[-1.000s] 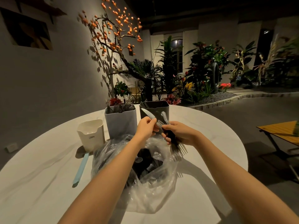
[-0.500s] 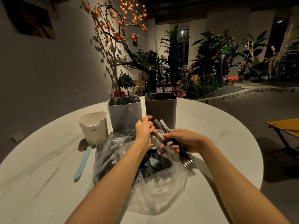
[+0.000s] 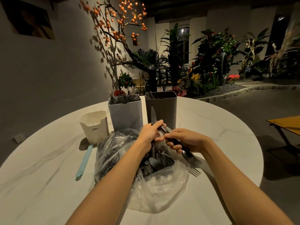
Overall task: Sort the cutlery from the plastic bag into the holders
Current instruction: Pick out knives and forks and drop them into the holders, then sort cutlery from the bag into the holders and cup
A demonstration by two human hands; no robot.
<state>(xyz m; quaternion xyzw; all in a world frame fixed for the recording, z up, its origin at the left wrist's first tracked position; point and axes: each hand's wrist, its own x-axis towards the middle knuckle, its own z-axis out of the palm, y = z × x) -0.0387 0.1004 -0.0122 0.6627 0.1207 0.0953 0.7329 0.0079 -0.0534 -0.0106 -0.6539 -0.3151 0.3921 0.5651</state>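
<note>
A clear plastic bag [image 3: 159,189] full of dark cutlery lies on the round white table [image 3: 219,130]. Above its open mouth, my left hand [image 3: 150,133] grips a knife [image 3: 153,115] that stands upright, blade up. My right hand [image 3: 183,140] holds a bundle of forks [image 3: 191,157], tines pointing down to the right, handles toward my left hand. The two hands touch. Behind the bag stand a pale blue holder [image 3: 125,112] filled with forks, a dark grey holder [image 3: 162,106] with a few pieces, and a small white holder [image 3: 95,125].
A light blue stick-like utensil [image 3: 84,160] lies on the table left of the bag. Plants and a tree with orange fruit stand behind the table. A wooden side table [image 3: 287,124] is at the right.
The knife in my left hand has swung from a slant to upright. My hands have closed together over the bag, and the camera has tilted down a little.
</note>
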